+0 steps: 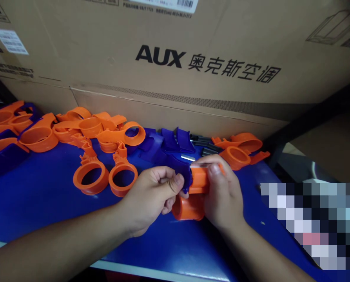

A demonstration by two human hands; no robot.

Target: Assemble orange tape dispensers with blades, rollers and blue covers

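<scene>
My right hand is wrapped round an orange plastic tape dispenser body, its round hub hanging below the fingers. My left hand pinches a curved dark blue plastic plate between thumb and fingers. The plate touches the left end of the orange body. A thin strip shows along the top of the body under my right fingers; its far end is hidden. More blue plates lie just behind my hands.
Orange dispenser bodies lie heaped on the blue tabletop at the left, and others at the right. Black-handled parts lie behind my hands. A large cardboard box stands along the back. A pixelated patch covers the right side.
</scene>
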